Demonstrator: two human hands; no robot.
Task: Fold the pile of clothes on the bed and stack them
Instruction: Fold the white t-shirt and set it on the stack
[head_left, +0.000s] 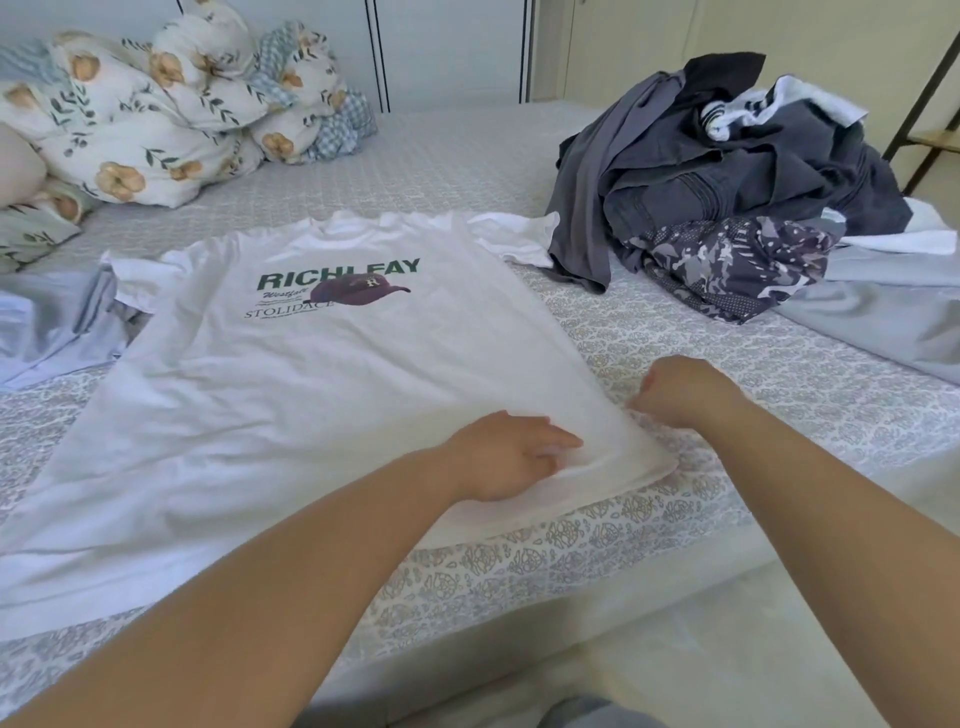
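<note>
A white T-shirt (291, 384) with green "RICHLEAY" lettering and a maroon cap print lies spread flat, front up, on the patterned bed (727, 364). My left hand (506, 454) rests on the shirt's lower right corner, fingers pressing and bunching the fabric near the hem. My right hand (680, 389) is closed at the shirt's right side edge, pinching the cloth there. A pile of unfolded clothes (717, 182), mostly dark grey and navy with a camouflage piece (727, 265), sits at the back right of the bed.
A rumpled floral duvet and pillows (156, 114) fill the back left. Pale blue cloth (47, 327) lies at the left beside the shirt. Grey fabric (893, 317) spreads at the right edge. A wardrobe and a dark frame stand behind the bed.
</note>
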